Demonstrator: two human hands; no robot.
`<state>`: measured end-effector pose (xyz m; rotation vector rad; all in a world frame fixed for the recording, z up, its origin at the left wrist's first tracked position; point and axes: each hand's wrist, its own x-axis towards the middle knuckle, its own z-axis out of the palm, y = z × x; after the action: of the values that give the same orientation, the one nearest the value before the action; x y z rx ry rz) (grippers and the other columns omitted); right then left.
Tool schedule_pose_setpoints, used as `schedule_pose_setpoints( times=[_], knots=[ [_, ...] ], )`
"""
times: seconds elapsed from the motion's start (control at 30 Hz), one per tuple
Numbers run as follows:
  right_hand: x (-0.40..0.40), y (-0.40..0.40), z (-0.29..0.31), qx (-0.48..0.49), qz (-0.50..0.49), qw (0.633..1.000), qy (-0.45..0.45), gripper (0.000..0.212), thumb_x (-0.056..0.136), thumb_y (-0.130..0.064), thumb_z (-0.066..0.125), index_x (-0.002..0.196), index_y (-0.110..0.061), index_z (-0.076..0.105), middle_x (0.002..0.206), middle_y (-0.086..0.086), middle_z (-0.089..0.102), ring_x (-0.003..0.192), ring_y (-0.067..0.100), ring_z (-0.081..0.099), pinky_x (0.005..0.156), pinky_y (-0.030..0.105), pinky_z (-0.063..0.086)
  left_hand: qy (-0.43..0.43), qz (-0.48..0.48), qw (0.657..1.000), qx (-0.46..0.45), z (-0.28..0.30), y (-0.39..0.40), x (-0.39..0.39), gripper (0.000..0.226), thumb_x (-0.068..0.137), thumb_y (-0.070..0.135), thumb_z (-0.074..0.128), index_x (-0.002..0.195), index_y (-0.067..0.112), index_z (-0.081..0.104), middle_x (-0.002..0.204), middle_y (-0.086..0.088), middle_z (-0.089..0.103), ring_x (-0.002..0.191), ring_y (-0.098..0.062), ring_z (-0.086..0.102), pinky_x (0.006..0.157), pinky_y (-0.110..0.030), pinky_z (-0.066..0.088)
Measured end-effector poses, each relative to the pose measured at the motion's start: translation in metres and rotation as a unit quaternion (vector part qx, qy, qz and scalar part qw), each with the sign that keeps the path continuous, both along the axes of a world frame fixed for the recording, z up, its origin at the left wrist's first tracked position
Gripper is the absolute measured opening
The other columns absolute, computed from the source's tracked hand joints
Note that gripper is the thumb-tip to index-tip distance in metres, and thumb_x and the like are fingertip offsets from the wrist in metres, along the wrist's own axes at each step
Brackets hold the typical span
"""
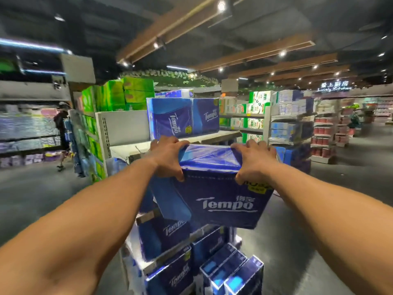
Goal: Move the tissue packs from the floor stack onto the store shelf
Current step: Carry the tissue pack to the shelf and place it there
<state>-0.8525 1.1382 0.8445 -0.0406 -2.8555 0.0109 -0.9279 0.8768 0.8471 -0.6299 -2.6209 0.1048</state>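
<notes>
A large dark blue Tempo tissue pack [214,194] hangs in the air in front of me, tilted. My left hand [168,156] grips its top left corner and my right hand [253,160] grips its top right corner. Just beyond it is the pale store shelf [127,146], where another blue Tempo pack [182,118] stands upright. Below my arms, more blue Tempo packs [168,237] fill lower shelves, and several packs [231,273] stand on the floor at the bottom right.
Green tissue packs [119,94] are stacked on top of the shelf unit at left. A person [61,128] stands in the left aisle. More shelving [291,122] with goods stands at right, with grey open floor [350,188] beyond.
</notes>
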Motion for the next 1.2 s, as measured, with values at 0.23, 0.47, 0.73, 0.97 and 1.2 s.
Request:
schedule_pose_setpoints(
  times=[0.23, 0.47, 0.73, 0.97, 1.2],
  knots=[
    [-0.132, 0.006, 0.071, 0.051, 0.114, 0.988, 0.096, 0.11, 0.061, -0.053, 0.082, 0.153, -0.043, 0.022, 0.146, 0.007, 0.036, 0.138, 0.036, 0.029, 0.111, 0.054, 0.027, 0.08, 0.118, 0.989, 0.044, 0.055, -0.006, -0.067, 0.118, 0.046, 0.068, 0.079, 0.15, 0.035, 0.035, 0.138, -0.005, 0.048, 0.122, -0.033, 0.042, 0.103, -0.048, 0.036],
    [-0.245, -0.021, 0.138, 0.047, 0.18, 0.966, 0.18, 0.113, 0.061, -0.051, 0.086, 0.154, -0.042, 0.022, 0.143, 0.006, 0.035, 0.134, 0.034, 0.028, 0.107, 0.051, 0.027, 0.171, 0.167, 0.966, 0.097, 0.115, -0.03, -0.135, 0.115, 0.044, 0.058, 0.083, 0.148, 0.034, 0.038, 0.132, -0.005, 0.047, 0.123, -0.033, 0.037, 0.11, -0.058, 0.029],
    [-0.393, -0.087, 0.147, 0.029, 0.229, 0.94, 0.252, 0.112, 0.062, -0.057, 0.084, 0.154, -0.04, 0.022, 0.145, 0.005, 0.034, 0.132, 0.032, 0.03, 0.107, 0.048, 0.028, 0.244, 0.205, 0.945, 0.077, 0.134, -0.089, -0.249, 0.111, 0.048, 0.064, 0.079, 0.147, 0.036, 0.036, 0.127, -0.003, 0.047, 0.118, -0.029, 0.037, 0.111, -0.053, 0.026],
    [-0.526, -0.164, 0.137, 0.011, 0.302, 0.928, 0.217, 0.112, 0.062, -0.055, 0.085, 0.154, -0.041, 0.023, 0.145, 0.005, 0.036, 0.134, 0.033, 0.032, 0.107, 0.047, 0.032, 0.218, 0.288, 0.931, 0.056, 0.123, -0.151, -0.343, 0.11, 0.047, 0.063, 0.084, 0.144, 0.036, 0.04, 0.131, -0.004, 0.047, 0.121, -0.03, 0.036, 0.108, -0.05, 0.027],
    [-0.637, -0.234, 0.146, 0.004, 0.362, 0.914, 0.181, 0.117, 0.059, -0.051, 0.087, 0.156, -0.042, 0.023, 0.143, 0.005, 0.036, 0.131, 0.032, 0.032, 0.11, 0.049, 0.031, 0.182, 0.393, 0.9, 0.048, 0.131, -0.196, -0.417, 0.114, 0.042, 0.059, 0.088, 0.144, 0.038, 0.041, 0.132, -0.004, 0.047, 0.123, -0.032, 0.037, 0.105, -0.05, 0.031]
  ],
)
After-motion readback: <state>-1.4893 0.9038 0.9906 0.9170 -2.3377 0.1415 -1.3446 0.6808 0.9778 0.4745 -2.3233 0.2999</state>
